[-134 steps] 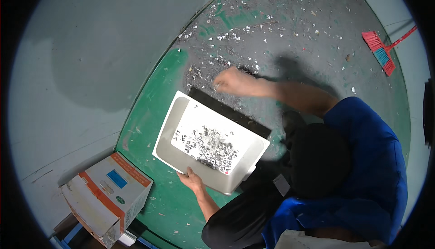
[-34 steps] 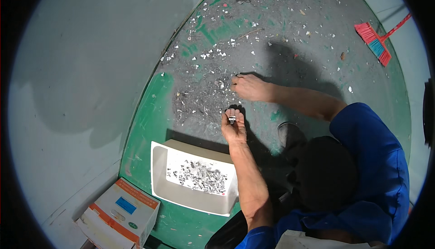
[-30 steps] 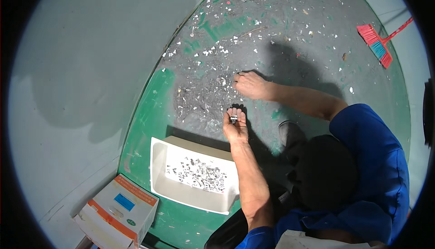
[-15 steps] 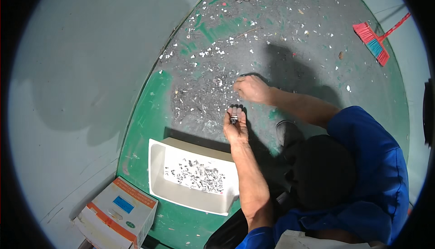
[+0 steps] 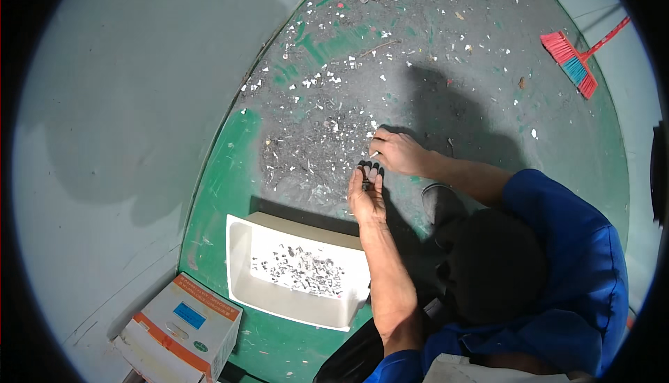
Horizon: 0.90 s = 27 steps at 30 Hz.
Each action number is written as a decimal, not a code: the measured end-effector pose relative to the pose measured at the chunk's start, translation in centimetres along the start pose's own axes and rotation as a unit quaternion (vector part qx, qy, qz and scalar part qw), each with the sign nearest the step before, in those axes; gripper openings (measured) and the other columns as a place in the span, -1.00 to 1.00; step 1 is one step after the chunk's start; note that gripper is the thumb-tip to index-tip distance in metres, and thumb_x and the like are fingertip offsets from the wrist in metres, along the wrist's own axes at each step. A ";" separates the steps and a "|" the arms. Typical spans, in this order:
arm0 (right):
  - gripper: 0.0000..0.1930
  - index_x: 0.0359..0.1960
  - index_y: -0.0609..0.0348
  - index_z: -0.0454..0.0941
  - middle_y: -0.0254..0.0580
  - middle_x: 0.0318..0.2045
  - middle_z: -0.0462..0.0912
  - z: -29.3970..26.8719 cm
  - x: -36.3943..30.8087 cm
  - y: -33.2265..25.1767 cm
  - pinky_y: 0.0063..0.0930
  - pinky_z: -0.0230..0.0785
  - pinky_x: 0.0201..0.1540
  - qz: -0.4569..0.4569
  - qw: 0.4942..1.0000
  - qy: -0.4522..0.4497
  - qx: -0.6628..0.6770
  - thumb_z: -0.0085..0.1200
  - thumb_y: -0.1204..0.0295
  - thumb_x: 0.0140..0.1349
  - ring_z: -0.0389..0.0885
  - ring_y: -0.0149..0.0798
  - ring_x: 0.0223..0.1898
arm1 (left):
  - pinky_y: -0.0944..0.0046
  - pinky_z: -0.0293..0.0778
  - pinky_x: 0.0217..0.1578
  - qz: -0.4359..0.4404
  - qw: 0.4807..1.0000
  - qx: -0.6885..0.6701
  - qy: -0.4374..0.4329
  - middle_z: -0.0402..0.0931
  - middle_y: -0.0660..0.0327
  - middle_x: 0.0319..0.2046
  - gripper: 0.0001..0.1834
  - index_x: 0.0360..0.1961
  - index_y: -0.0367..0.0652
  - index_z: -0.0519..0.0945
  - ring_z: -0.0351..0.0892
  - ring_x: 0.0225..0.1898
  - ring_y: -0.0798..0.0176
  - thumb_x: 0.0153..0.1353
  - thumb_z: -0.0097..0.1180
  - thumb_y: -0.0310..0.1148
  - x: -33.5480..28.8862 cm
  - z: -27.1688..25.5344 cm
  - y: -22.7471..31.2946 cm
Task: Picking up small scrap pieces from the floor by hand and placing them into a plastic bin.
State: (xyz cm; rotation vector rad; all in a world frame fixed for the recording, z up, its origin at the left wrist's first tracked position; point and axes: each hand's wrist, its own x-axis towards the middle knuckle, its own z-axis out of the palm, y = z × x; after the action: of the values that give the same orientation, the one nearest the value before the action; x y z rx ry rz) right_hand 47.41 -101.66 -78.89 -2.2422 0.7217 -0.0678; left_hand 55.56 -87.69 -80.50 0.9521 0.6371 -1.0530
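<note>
My left hand (image 5: pixel 368 200) is turned palm up with its fingers curled and their tips blackened. Small dark pieces (image 5: pixel 366 183) lie cupped in it, too small to name. Just beyond it, my right hand (image 5: pixel 403 153) pinches a small white stick-like piece (image 5: pixel 374 154) between thumb and fingers, close to the left fingertips. Under both hands the grey, dirty floor (image 5: pixel 300 188) is strewn with tiny white and dark bits. Left of my left forearm stands a white plastic bin (image 5: pixel 240 254), with many small dark pieces (image 5: pixel 306 270) scattered over its inside.
At the lower left sits a white and orange cardboard box (image 5: pixel 185 324) by the grey wall (image 5: pixel 118 139). A red and blue broom (image 5: pixel 573 66) leans at the far right. My dark shoe (image 5: pixel 440 209) is right of my left hand.
My right hand has come nearer and slightly right, from over the littered floor to beside the left fingertips. A white piece now shows in its pinch. The left fingers have curled more.
</note>
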 end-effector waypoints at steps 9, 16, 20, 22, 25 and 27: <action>-0.85 -0.26 0.12 0.62 -0.11 -0.28 0.63 -1.0 -0.9 -2.5 -0.07 0.51 -0.16 -0.024 0.998 -0.008 0.051 0.13 0.44 0.12 0.65 0.05 -0.20 | 0.22 0.62 -0.17 -0.001 1.000 -0.026 -0.009 0.57 0.16 -0.17 -0.72 -0.04 -0.26 0.52 0.61 -0.19 0.24 0.39 0.05 -0.28 -0.2 0.2 -0.2; -0.75 -0.14 0.15 0.63 -0.13 -0.21 0.62 -2.1 -1.1 -2.9 -0.18 0.53 -0.21 -0.114 0.990 0.041 0.076 0.16 0.46 0.12 0.66 -0.04 -0.24 | 0.32 0.53 -0.38 -0.048 0.991 -0.121 -0.020 0.52 0.19 -0.35 -0.71 -0.21 -0.24 0.51 0.50 -0.39 0.28 0.45 -0.04 -0.19 -0.1 -1.1 0.0; -0.81 -0.23 0.17 0.64 -0.07 -0.26 0.60 -2.2 1.9 1.8 -0.14 0.54 -0.20 -0.059 0.991 0.090 -0.077 0.07 0.51 0.12 0.67 0.01 -0.23 | 0.29 0.50 -0.44 -0.039 0.990 -0.119 -0.059 0.50 0.21 -0.42 -0.75 -0.12 -0.20 0.52 0.51 -0.40 0.24 0.46 -0.11 -0.25 -0.2 -2.1 0.1; -0.84 -0.28 0.19 0.62 -0.03 -0.31 0.58 -1.7 3.0 3.4 -0.14 0.55 -0.20 -0.049 0.984 0.060 -0.160 0.05 0.53 0.11 0.67 0.05 -0.24 | 0.29 0.52 -0.42 -0.035 0.994 -0.094 -0.050 0.50 0.21 -0.38 -0.73 0.01 -0.22 0.49 0.51 -0.38 0.23 0.47 -0.13 -0.29 -0.4 -1.7 0.4; -0.88 -0.34 0.21 0.59 0.01 -0.35 0.56 -1.7 3.5 4.2 -0.12 0.57 -0.20 -0.058 0.979 0.043 -0.188 0.03 0.55 0.08 0.67 0.08 -0.25 | 0.27 0.51 -0.41 -0.013 0.999 -0.041 0.015 0.48 0.18 -0.32 -0.64 0.20 -0.25 0.40 0.44 -0.42 0.28 0.45 -0.15 -0.37 -1.5 0.3 0.7; -0.89 -0.35 0.22 0.56 0.02 -0.30 0.58 -1.9 3.5 3.5 -0.07 0.56 -0.21 -0.038 0.985 0.033 -0.165 0.03 0.55 0.08 0.67 0.08 -0.25 | 0.20 0.57 -0.28 -0.009 0.998 -0.049 -0.024 0.51 0.11 -0.12 -0.59 0.27 -0.22 0.36 0.52 -0.32 0.23 0.44 -0.19 -0.41 -1.4 -0.5 0.8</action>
State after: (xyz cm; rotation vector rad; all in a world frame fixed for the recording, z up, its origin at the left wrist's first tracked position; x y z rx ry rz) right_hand 48.24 -106.62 -80.57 -2.5946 0.7247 -0.0630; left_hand 55.73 -86.54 -79.32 0.8356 0.6538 -1.0488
